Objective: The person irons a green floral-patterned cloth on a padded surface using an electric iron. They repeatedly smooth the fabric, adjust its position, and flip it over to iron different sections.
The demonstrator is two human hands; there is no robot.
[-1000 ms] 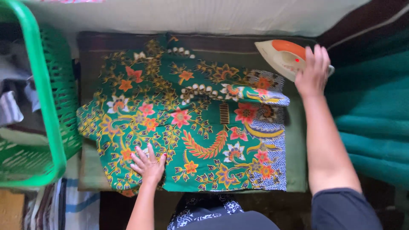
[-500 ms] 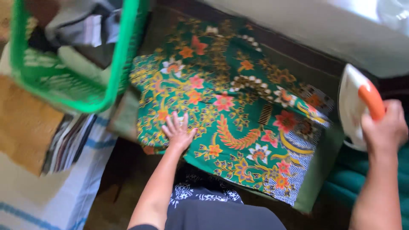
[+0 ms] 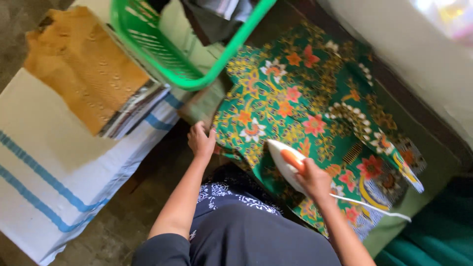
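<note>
1. The right hand [image 3: 314, 181] is closed in a full grip around the orange handle of a white electric iron [image 3: 285, 165]; the fingers wrap the handle so that none is spread.
2. The iron sits sole-down on the near part of a green cotton cloth printed with orange, pink and yellow flowers [image 3: 315, 123], its pointed nose aimed toward the upper left of the view. A thin white cord [image 3: 374, 206] runs from the back of the iron across the cloth toward the right.
3. The left hand [image 3: 201, 140] is curled at the cloth's near left edge, fingers bent down onto the fabric (whether it pinches the hem or only presses on it cannot be told from this angle).
4. The flowered cloth lies spread over a low padded surface with a dull green cover [image 3: 419, 197], between the two hands and reaching away to the far right.
5. A bright green plastic laundry basket [image 3: 172, 64] with slatted walls stands just beside the cloth's upper left corner, with grey clothes in it.
6. Left of the basket, a mustard-yellow folded cloth [image 3: 79, 64] tops a stack of folded laundry, which rests on a white sheet with blue stripes [image 3: 54, 177].
</note>
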